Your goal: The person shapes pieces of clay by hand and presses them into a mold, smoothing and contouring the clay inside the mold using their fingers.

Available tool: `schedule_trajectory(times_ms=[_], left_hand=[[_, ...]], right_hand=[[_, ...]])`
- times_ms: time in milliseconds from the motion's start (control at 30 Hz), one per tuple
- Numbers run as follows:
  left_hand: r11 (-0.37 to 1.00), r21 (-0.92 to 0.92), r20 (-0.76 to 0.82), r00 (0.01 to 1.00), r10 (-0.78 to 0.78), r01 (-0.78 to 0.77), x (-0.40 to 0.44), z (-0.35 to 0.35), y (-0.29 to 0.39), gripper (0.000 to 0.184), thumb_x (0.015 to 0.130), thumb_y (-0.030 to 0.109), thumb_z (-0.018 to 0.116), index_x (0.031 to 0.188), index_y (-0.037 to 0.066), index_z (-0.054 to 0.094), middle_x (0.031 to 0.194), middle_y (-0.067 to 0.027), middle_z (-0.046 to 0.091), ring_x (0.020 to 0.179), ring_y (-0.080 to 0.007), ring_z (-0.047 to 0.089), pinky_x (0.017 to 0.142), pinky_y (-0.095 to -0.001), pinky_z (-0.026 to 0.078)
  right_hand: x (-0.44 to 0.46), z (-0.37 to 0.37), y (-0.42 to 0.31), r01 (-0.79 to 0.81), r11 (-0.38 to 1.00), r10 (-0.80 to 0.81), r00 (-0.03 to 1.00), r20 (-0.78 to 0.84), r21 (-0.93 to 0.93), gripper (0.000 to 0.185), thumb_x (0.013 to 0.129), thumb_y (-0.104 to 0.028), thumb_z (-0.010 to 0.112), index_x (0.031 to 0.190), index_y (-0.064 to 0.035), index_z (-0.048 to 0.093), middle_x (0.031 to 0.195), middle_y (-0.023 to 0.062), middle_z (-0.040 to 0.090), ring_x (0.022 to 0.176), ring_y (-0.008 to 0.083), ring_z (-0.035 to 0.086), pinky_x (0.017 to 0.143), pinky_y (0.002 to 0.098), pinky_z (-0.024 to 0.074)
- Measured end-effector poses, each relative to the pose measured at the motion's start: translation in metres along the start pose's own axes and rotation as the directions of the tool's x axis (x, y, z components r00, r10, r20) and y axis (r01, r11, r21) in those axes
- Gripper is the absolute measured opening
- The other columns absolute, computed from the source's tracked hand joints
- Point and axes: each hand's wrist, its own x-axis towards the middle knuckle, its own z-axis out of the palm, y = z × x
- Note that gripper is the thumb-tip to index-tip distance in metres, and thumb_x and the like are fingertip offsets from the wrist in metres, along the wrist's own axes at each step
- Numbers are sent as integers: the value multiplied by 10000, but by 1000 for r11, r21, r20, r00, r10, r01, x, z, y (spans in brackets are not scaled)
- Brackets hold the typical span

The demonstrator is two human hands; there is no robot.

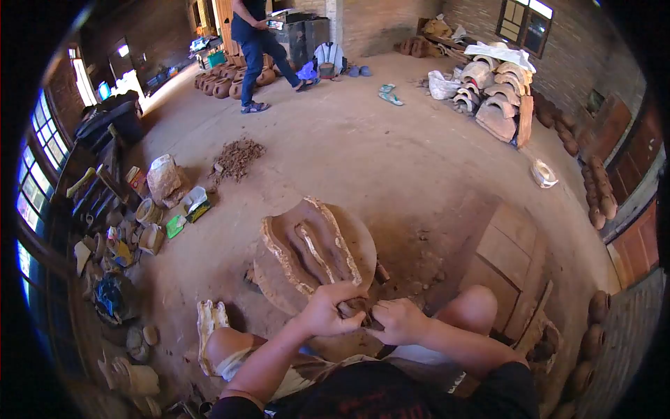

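Note:
My left hand (331,310) is closed around a lump of brown clay (354,306) in front of my lap. Close beside it, my right hand (400,321) is also closed, its fingers pressed against the same clay at the lump's right end. Just beyond my hands lies an open mold (285,253) with pale, rough edges and a ridge down its middle. It rests on a round board (361,237) dusted with clay. The undersides of both hands are hidden from me.
A pale mold piece (209,328) stands by my left knee. Wooden boards (506,258) lie to the right. A heap of crumbled clay (237,159) sits ahead. Stacked molds (499,105) are at the back right. A person (258,56) stands at the back near clay pots (222,87).

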Motion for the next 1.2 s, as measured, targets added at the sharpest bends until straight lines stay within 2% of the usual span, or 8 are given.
schedule_trajectory(times_ms=[233, 467, 533, 833, 933, 1000, 1100, 1200], left_hand=[[975, 185, -29, 991, 134, -126, 14, -3, 19, 423, 772, 243, 831, 1101, 12, 700, 895, -172, 686, 796, -337, 685, 723, -382, 557], [979, -11, -322, 926, -197, 204, 38, 22, 7, 397, 830, 227, 817, 1122, 10, 659, 942, -112, 697, 820, -260, 696, 675, -345, 563], [886, -362, -380, 822, -424, 289, 59, 24, 1, 450, 841, 200, 809, 1203, 4, 627, 1074, -131, 697, 906, -264, 696, 704, -335, 574], [998, 47, 19, 999, 41, -42, 124, 71, 49, 988, 933, 728, 460, 1610, 42, 245, 1625, -257, 236, 1517, -448, 184, 1239, -545, 145], [931, 324, -130, 983, -129, 165, 103, 26, 10, 815, 1018, 569, 468, 1590, 17, 287, 1655, -242, 196, 1532, -418, 192, 1232, -509, 205], [885, 290, -231, 924, -304, 363, 68, 4, -33, 682, 1069, 462, 442, 1560, -2, 347, 1631, -231, 262, 1511, -377, 261, 1217, -476, 256], [883, 129, -209, 883, -420, 451, 31, -14, -53, 623, 1082, 431, 445, 1518, -13, 419, 1545, -210, 414, 1443, -330, 387, 1180, -459, 321], [760, -383, -110, 791, -602, 525, 16, -13, -26, 726, 1066, 578, 378, 1541, 30, 392, 1552, -190, 413, 1444, -316, 391, 1179, -492, 309]], right_hand=[[1, -11, 1, -220, 779, 218, 973, 75, 587, 374, 850, -216, 777, 1127, 9, 666, 936, 202, 687, 904, 381, 700, 775, 439, 564], [-9, -43, -10, -140, 987, 162, 882, -443, 82, 204, 889, -219, 781, 878, -42, 681, 718, 89, 636, 615, 163, 581, 587, 333, 465], [-18, -64, -14, -302, 903, 423, 756, -500, 306, 204, 897, -224, 780, 933, -43, 691, 735, 50, 642, 617, 108, 570, 570, 321, 458], [-100, -142, 88, 15, 231, 868, 448, -213, 973, 320, 896, -286, 800, 1080, -68, 656, 877, -3, 656, 766, 87, 582, 624, 249, 432], [-178, -128, 156, -195, 347, 911, 302, -281, 917, 300, 966, -323, 705, 1047, -35, 684, 859, 65, 719, 630, 123, 605, 505, 284, 444], [-215, -98, 188, -814, 378, 877, 162, -452, 441, 363, 961, -370, 703, 974, -8, 689, 808, 111, 708, 656, 140, 635, 539, 305, 484], [-253, -63, 235, -975, 183, 694, 219, -686, -126, 502, 962, -451, 684, 811, 27, 648, 706, 180, 655, 725, 145, 677, 635, 341, 528], [-239, -87, 257, -873, 363, 774, 90, -626, 324, 544, 1022, -500, 550, 890, 13, 675, 792, 138, 686, 800, 224, 681, 719, 380, 524]])
